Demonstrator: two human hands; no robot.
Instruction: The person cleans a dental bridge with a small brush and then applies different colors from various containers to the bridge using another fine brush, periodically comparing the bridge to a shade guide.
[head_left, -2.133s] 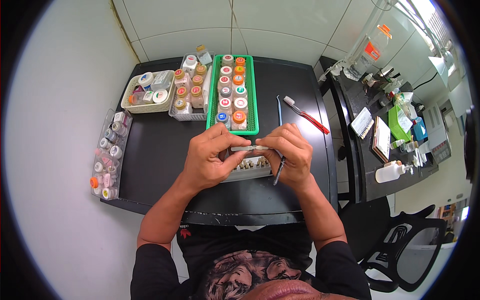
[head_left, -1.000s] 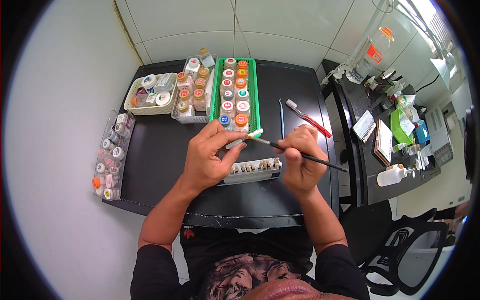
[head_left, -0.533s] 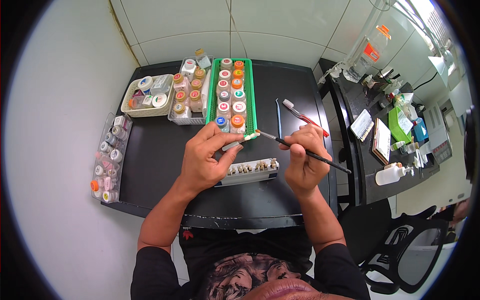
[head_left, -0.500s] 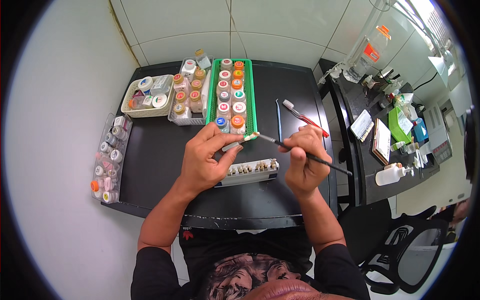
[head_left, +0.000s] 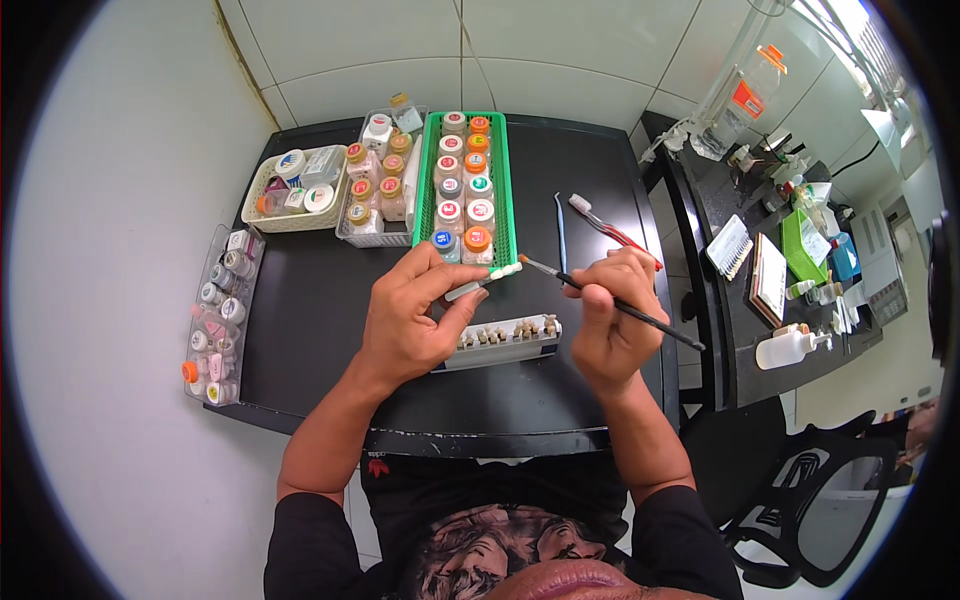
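My left hand [head_left: 412,312] pinches a small tab [head_left: 506,271] between thumb and fingertips; its whitish end points right, and a pale, flat part shows below the fingers. It resembles a dental shade tab. In my right hand [head_left: 618,318] is a slim paintbrush [head_left: 640,315] with a dark handle, held like a pen. Its orange-brown bristles sit just right of the tab's white end, with a small gap between. Below the hands lies a long white holder [head_left: 508,352] carrying a row of small tooth-coloured tabs, partly hidden by my left hand.
A green basket [head_left: 511,200] of capped jars stands beyond my hands. Left of it are a grey basket [head_left: 372,241], a cream basket [head_left: 290,228] and a clear tray [head_left: 240,385] of bottles. A blue tool [head_left: 561,232] and red toothbrush [head_left: 625,239] lie right. Another cluttered table [head_left: 720,300] adjoins.
The brush tip has come away from the tab's white end, leaving a small gap to its right. My left hand keeps its place and hold.
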